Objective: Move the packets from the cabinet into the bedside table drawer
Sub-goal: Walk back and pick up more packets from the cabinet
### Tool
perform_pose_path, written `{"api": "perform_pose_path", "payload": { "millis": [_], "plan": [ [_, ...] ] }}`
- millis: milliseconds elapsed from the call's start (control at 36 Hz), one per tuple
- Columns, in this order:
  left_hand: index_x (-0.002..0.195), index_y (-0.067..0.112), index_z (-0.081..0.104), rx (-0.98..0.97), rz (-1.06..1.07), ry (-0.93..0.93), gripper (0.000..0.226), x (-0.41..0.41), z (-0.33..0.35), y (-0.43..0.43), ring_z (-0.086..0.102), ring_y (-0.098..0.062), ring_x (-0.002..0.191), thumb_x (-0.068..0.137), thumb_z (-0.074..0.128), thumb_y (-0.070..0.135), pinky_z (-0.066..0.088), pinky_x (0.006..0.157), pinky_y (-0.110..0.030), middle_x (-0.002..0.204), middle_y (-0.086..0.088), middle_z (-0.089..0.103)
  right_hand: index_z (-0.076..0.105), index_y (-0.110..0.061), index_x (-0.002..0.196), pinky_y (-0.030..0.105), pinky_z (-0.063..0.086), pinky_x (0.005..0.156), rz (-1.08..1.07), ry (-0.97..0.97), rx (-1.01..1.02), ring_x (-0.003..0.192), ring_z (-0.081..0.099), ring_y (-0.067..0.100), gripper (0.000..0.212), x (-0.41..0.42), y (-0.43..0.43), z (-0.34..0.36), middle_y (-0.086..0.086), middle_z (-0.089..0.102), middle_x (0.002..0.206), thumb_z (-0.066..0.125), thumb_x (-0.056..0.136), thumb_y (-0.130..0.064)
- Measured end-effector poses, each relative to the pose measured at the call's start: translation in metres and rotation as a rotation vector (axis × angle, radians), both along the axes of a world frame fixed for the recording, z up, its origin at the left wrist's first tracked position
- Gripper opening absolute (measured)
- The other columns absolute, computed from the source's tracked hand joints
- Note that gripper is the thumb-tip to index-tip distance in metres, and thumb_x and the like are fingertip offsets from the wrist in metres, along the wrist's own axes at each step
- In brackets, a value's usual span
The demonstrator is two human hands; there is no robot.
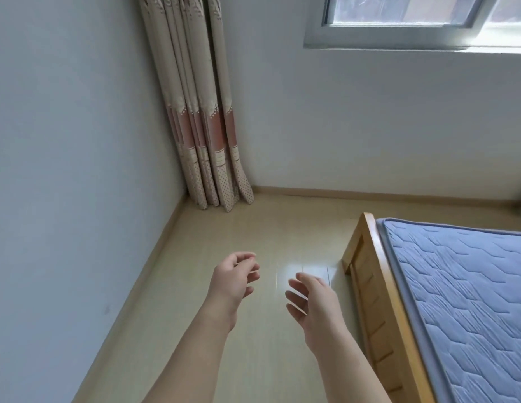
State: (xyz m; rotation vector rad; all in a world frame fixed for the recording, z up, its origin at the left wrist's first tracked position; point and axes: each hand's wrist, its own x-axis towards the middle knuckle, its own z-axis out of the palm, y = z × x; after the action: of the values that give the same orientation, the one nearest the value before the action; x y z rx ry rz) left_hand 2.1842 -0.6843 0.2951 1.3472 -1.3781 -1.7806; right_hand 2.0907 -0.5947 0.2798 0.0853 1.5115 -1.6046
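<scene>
While relaxed, left hand (234, 282) and right hand (314, 303) above floor (224, 225).

Both your bare arms reach forward, holding nothing.
Your left hand (234, 279) and right hand (310, 299) face each other, fingers loosely curled.

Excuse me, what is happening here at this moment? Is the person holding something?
No. The left hand and the right hand are both stretched out over the pale floor, fingers loosely curled, and they hold nothing. The person faces a room corner where a curtain hangs, with a bed on the right under a window. No packets, cabinet or bedside table are in view, so nothing is being moved at this moment.
</scene>
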Motion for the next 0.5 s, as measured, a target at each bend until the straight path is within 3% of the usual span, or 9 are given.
{"api": "perform_pose_path", "payload": {
  "millis": [500],
  "plan": [
    [0.090,0.021,0.059,0.032,-0.148,0.051,0.015,-0.327,0.002,-0.208,0.060,-0.013,0.080,0.095,0.047,0.014,0.044,0.073,-0.028,0.090,0.000,0.064,0.058,-0.015,0.091,0.029,0.045,0.068,-0.120,0.053,-0.002,0.078,0.058,0.020,0.011,-0.316,-0.206,0.010,0.004,0.062,0.091,0.049,0.096,-0.015]
  ]
}}
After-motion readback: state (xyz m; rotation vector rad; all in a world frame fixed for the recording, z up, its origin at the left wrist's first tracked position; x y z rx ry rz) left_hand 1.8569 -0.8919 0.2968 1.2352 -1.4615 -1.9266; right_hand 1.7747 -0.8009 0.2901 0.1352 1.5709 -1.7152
